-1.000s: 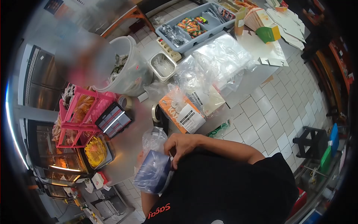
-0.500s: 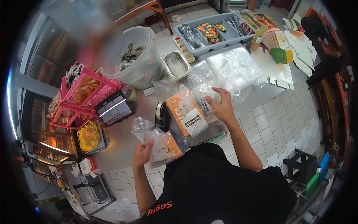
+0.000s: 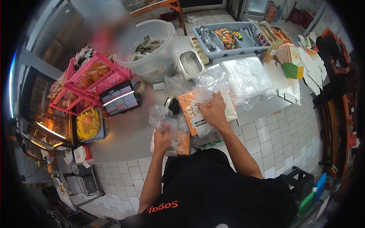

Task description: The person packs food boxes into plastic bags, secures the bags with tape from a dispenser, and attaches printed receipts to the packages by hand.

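Note:
My left hand (image 3: 162, 140) is closed around the gathered neck of a clear plastic bag (image 3: 161, 114). An orange printed box (image 3: 183, 143) shows through that bag, near my body at the table's front edge. A second orange box (image 3: 188, 111) stands to its right in another clear bag (image 3: 204, 95), with a white printed label (image 3: 205, 129) on its near side. My right hand (image 3: 215, 112) lies over this second bag, its fingers bent around the crumpled plastic at the top. Between the two bags and slightly behind sits a black tape dispenser (image 3: 173, 105), partly hidden.
Stacked clear bags (image 3: 247, 74) lie behind my right hand. Farther back are a grey-blue tray (image 3: 237, 51) of sachets, a metal container (image 3: 194, 72) and a big clear tub (image 3: 159, 70). Leftward stand a tablet (image 3: 121, 99), pink baskets (image 3: 81, 81) and a blurred person (image 3: 108, 32).
My right hand has come down from above the second bag onto its crumpled top, and its fingers have closed. My left hand has moved slightly right and up with its bag.

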A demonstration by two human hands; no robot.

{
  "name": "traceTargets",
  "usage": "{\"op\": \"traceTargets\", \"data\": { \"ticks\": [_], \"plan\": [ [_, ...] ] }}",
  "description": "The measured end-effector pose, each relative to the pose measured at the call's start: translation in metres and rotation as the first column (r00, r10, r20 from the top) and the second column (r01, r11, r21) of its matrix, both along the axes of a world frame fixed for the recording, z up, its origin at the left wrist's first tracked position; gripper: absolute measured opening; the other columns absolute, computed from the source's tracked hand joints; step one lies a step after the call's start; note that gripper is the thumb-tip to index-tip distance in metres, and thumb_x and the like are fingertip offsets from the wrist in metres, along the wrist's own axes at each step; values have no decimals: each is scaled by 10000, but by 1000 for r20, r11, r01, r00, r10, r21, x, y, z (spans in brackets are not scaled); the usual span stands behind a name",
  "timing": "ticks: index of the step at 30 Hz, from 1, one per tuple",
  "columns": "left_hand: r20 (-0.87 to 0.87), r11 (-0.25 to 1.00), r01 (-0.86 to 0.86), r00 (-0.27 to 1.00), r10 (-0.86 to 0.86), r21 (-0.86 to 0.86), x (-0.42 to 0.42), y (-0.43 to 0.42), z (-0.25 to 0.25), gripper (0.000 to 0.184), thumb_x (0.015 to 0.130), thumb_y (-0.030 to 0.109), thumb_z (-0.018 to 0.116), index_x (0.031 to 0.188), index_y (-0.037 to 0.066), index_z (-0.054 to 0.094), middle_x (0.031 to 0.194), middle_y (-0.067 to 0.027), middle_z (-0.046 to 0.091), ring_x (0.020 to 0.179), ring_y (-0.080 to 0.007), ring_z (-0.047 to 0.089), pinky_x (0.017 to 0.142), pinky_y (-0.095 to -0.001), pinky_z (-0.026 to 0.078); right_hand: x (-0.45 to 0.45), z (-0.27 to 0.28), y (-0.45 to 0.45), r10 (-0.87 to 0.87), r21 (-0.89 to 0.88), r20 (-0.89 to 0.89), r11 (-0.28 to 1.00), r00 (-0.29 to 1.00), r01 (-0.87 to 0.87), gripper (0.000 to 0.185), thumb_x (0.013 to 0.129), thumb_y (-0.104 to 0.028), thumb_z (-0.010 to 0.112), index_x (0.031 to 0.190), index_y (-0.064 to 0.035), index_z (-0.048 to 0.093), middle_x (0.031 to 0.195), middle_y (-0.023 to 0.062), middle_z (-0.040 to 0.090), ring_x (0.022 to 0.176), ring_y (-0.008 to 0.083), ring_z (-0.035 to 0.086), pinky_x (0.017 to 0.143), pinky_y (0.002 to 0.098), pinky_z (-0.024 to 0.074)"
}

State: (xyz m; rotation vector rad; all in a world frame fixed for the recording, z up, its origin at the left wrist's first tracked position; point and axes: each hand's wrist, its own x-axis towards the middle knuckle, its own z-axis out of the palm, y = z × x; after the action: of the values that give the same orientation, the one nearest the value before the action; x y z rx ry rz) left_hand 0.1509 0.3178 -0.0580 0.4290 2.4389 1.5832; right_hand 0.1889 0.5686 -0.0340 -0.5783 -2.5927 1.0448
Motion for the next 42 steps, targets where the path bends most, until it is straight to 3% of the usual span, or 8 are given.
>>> {"op": "traceTargets", "data": {
  "ticks": [5,7,10,16,20,22,32,42],
  "plan": [
    [219,921,-204,966,135,332,-14,21,3,257,1007,289,523,954,51,605,799,42,518,707,-41,455,620,-228,392,33,58,-41,-40,117,-331,990,943,83,563,776,-284,762,1155,51,515,1220,247,491,1277,453,362,1050,528,294],
    [344,940,-128,939,12,315,-13,7,12,255,1005,305,526,948,68,603,801,44,518,725,-41,455,635,-221,386,57,50,-68,168,-397,-313,871,935,-290,559,735,-270,807,1111,35,528,1177,238,490,1226,443,396,1009,537,335],
    [390,935,-4,910,-144,355,-12,-12,8,250,1008,307,517,947,86,614,773,59,502,700,-54,451,627,-244,390,74,33,-105,420,-418,-138,796,897,-438,636,718,-348,811,1113,59,524,1187,237,510,1206,476,398,1013,532,348],
    [-106,967,225,971,-213,118,-87,-29,-2,437,958,441,547,988,8,595,855,-83,649,815,-188,612,738,-329,470,59,-40,-131,563,310,97,766,821,-563,755,637,-435,820,1126,67,540,1185,264,521,1239,441,402,1066,530,318],
    [-575,929,33,778,-255,-368,-139,51,23,554,822,527,670,992,2,621,877,-167,689,842,-334,661,770,-445,499,67,-30,-140,482,238,253,809,839,-537,777,581,-465,826,1103,48,568,1174,256,526,1224,421,418,1048,522,333],
    [48,797,325,935,-351,-509,-155,56,26,578,787,459,725,1091,-21,618,1131,-229,648,962,-341,657,854,-423,488,73,-26,-136,433,243,299,828,851,-506,774,570,-471,829,1094,40,576,1166,253,529,1205,418,429,1043,520,336],
    [132,847,324,946,-297,-422,-218,-39,19,422,845,409,653,802,-11,657,605,-124,658,533,-212,669,582,-361,527,82,-21,-185,-1,219,311,973,951,-70,824,565,-533,803,1110,36,562,1123,247,518,1095,434,453,919,515,361],
    [105,809,236,971,-213,-538,-245,-59,12,696,823,606,541,973,-55,699,1023,-270,673,1003,-409,644,893,-443,496,19,-21,-224,-401,432,207,856,892,285,849,596,-540,785,1140,64,538,1169,204,493,1104,375,446,928,506,356]
  ]
}}
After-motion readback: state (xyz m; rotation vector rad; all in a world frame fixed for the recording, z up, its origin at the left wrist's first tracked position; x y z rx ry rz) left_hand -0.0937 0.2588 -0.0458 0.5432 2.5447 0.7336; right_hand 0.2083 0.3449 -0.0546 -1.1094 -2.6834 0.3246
